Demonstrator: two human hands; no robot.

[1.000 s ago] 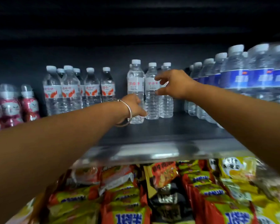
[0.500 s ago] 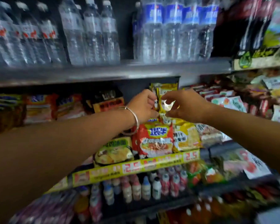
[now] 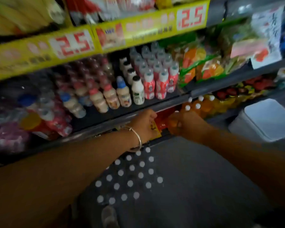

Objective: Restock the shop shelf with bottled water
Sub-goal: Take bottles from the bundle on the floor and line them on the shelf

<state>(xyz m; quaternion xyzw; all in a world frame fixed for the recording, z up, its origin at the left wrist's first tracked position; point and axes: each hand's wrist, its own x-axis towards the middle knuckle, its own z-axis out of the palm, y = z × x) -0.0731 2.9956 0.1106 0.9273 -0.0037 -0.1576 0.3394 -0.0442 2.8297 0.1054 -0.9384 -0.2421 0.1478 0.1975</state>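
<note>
Motion blur softens the whole view. The left hand [image 3: 144,123] and right hand [image 3: 182,123] are smeared, so the lie of their fingers cannot be told, nor whether either holds anything. The pack of water bottles [image 3: 130,176] on the floor shows only white caps; the bodies are lost in shadow and one corner sits under the left forearm. Small print on the yellow price strip [image 3: 95,40] is unreadable. The white bin [image 3: 268,119] is cut off at the right edge.

White-capped water bottles [image 3: 130,175] upright on floor
</note>
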